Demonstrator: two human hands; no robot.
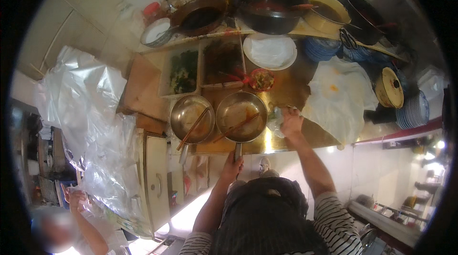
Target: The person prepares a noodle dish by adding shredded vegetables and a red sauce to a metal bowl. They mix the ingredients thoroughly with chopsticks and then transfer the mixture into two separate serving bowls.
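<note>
My left hand [232, 166] is wrapped round the handle of a metal frying pan [229, 128]. A pair of chopsticks [238, 126] lies across this pan, which has brown residue inside. Just left of it stands a second metal frying pan [183, 114] with chopsticks [194, 128] leaning in it; its handle points toward me. To the right of the held pan, my right hand [292, 122] is low over the metal counter [312, 136], fingers curled at a pale, see-through crumpled thing [275, 120] that I cannot make out clearly.
Behind the pans are a tub of chopped greens [183, 70], a tub of dark food [222, 59], a small red bowl [262, 80] and a white plate [269, 51]. Large pots [267, 7] line the back shelf. A white cloth [341, 97] lies right; another person's arm [88, 226] shows lower left.
</note>
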